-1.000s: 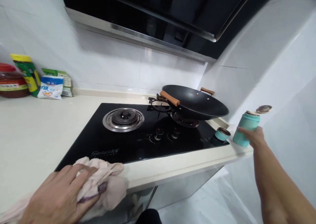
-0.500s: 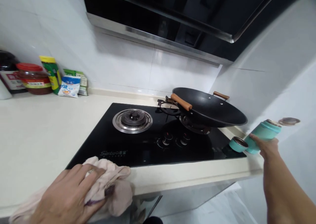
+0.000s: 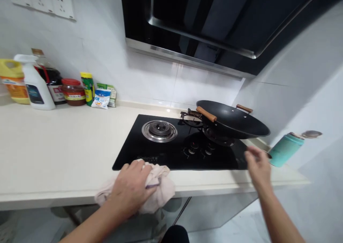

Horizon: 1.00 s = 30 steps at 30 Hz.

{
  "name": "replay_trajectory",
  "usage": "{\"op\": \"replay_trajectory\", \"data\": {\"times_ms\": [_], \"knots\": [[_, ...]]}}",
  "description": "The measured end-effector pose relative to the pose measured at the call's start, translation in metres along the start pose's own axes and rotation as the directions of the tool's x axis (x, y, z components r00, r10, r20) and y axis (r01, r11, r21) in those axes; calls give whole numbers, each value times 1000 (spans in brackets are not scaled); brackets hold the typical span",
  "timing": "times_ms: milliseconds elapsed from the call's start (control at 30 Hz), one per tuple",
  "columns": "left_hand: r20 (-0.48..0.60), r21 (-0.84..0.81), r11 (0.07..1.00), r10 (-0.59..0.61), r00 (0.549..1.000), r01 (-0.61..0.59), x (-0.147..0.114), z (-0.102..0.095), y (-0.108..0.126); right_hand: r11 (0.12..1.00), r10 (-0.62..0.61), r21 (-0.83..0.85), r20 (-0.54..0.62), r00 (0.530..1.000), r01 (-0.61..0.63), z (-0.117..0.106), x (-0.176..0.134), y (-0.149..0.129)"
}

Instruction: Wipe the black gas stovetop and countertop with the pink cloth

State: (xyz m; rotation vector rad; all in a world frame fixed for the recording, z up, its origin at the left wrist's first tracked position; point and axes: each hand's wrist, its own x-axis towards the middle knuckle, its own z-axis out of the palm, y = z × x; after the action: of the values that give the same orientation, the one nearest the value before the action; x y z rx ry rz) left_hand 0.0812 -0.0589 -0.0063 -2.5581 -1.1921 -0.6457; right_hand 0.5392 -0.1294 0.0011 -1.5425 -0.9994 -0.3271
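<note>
My left hand [image 3: 132, 184] is closed on a crumpled pale pink cloth [image 3: 162, 191], pressed at the counter's front edge by the hob. My right hand [image 3: 258, 168] is at the hob's right front corner, fingers bent around a small cup [image 3: 268, 155]; most of the cup is hidden behind the hand, and only a bit of dark rim shows. Just to its right, a teal flask [image 3: 286, 149] stands by the wall with its lid [image 3: 312, 133] flipped open. A black wok [image 3: 235, 121] with wooden handles rests tilted on the right burner.
The black glass hob [image 3: 171, 155] has an uncovered left burner [image 3: 160, 129] and two knobs. A range hood [image 3: 193, 43] hangs above. Along the back wall stand a spray bottle [image 3: 39, 89], a red-lidded jar [image 3: 73, 93], a green shaker [image 3: 88, 89], seasoning packets [image 3: 102, 98] and other bottles.
My right hand has let go of the teal flask and moved left to the small cup. My left hand still grips the cloth. The view has turned left, bringing more bottles into sight.
</note>
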Motion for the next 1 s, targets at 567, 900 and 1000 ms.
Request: {"op": "replay_trajectory", "data": {"times_ms": [567, 900, 1000], "knots": [[114, -427, 897, 177, 978, -113, -10, -19, -48, 787, -464, 116, 758, 458, 605, 102, -162, -166], [47, -111, 927, -356, 933, 359, -68, -32, -206, 914, -200, -188, 560, 804, 358, 24, -96, -35], [75, -117, 904, -406, 911, 412, -73, -31, -210, 943, -73, -261, 437, 896, 204, 2, -65, 7]]}}
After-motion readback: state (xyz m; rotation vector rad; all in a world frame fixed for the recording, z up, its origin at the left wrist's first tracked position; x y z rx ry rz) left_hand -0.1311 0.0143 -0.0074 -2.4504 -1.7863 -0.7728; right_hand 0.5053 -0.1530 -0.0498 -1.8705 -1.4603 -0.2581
